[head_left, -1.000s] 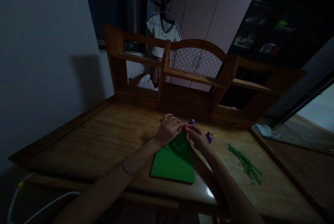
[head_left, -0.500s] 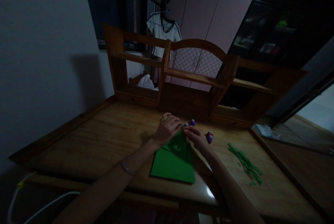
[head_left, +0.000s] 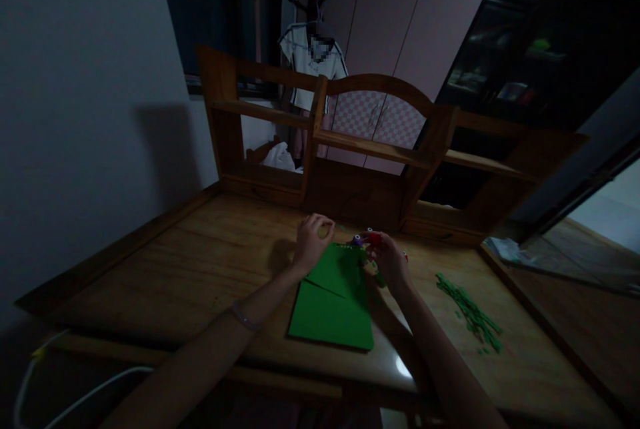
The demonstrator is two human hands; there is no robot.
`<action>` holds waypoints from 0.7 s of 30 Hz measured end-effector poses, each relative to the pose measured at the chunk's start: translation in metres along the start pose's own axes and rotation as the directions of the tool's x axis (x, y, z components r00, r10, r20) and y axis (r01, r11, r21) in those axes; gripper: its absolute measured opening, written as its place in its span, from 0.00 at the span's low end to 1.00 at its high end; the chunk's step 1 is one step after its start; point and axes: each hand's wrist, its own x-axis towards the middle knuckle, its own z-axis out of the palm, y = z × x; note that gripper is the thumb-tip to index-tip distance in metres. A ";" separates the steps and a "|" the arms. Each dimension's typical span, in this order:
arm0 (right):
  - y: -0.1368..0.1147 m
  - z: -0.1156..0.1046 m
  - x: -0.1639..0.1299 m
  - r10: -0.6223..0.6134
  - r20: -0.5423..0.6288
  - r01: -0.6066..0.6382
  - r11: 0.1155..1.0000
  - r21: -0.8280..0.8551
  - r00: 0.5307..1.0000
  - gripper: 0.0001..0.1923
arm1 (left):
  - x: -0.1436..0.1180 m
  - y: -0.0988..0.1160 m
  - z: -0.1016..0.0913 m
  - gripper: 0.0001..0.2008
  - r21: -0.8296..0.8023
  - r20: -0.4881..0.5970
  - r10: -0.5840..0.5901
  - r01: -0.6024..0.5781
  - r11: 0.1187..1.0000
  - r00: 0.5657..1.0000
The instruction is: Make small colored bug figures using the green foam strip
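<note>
My left hand point(head_left: 314, 242) is raised just left of the green sheet's far end, fingers curled toward the thumb. A small yellowish-green patch shows at its fingers; I cannot make out what it is. A small red object point(head_left: 374, 237) is in the fingers of my right hand point(head_left: 393, 263), above the sheet's far right corner. Beneath both hands lies green paper point(head_left: 333, 315), with a slanting edge across its middle and small light marks along its far edge. Beside the red object is a small purple piece point(head_left: 357, 240) with a white ring. Something green shows under my right hand, blurred.
A loose pile of thin green strips point(head_left: 470, 312) lies on the wooden desk point(head_left: 200, 262) at right. Another red piece point(head_left: 405, 256) is partly hidden behind my right hand. Wooden shelving point(head_left: 370, 142) stands along the desk's back edge. A white cable point(head_left: 100, 389) hangs at lower left.
My hands have moved apart. The left shifted slightly left off the paper's far end; the right lifted right and away with the red object. The paper's far edge now shows.
</note>
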 end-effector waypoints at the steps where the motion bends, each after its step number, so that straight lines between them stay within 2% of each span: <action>1: 0.000 -0.001 0.001 0.001 -0.015 0.000 1.000 0.018 1.000 0.16 | 0.000 -0.007 0.003 0.04 -0.024 -0.034 -0.072 0.071 0.997 0.997; 4: 0.002 -0.001 0.002 -0.012 -0.050 0.013 1.000 0.028 0.999 0.15 | -0.001 -0.033 0.009 0.06 -0.105 -0.085 -0.327 0.318 0.942 0.941; 6: 0.003 0.001 0.002 -0.023 -0.061 0.023 1.000 0.006 0.998 0.15 | -0.002 -0.049 0.012 0.08 -0.180 -0.118 -0.502 0.478 0.860 0.857; 8: 0.003 0.003 0.000 -0.010 -0.068 0.008 1.000 -0.021 0.998 0.17 | -0.003 -0.060 0.014 0.14 -0.217 -0.118 -0.599 0.569 0.794 0.792; 9: 0.002 0.004 -0.001 0.001 -0.075 -0.003 0.999 -0.035 0.997 0.18 | -0.004 -0.063 0.016 0.17 -0.222 -0.113 -0.620 0.588 0.778 0.777; 11: -0.001 0.007 -0.005 0.008 -0.087 -0.014 0.997 -0.074 0.996 0.20 | -0.005 -0.064 0.018 0.19 -0.212 -0.105 -0.619 0.590 0.779 0.779; 15: -0.010 0.010 -0.013 -0.076 -0.100 0.049 0.969 -0.241 0.992 0.22 | -0.007 -0.054 0.017 0.15 -0.143 -0.095 -0.542 0.528 0.837 0.835; 18: -0.015 0.012 -0.018 -0.140 -0.098 0.096 0.928 -0.359 0.985 0.22 | -0.010 -0.046 0.015 0.07 -0.050 0.014 -0.477 0.477 0.878 0.879; 21: -0.016 0.013 -0.021 -0.207 -0.100 0.139 0.875 -0.463 0.973 0.23 | -0.014 -0.043 0.015 0.06 0.074 0.151 -0.455 0.449 0.890 0.877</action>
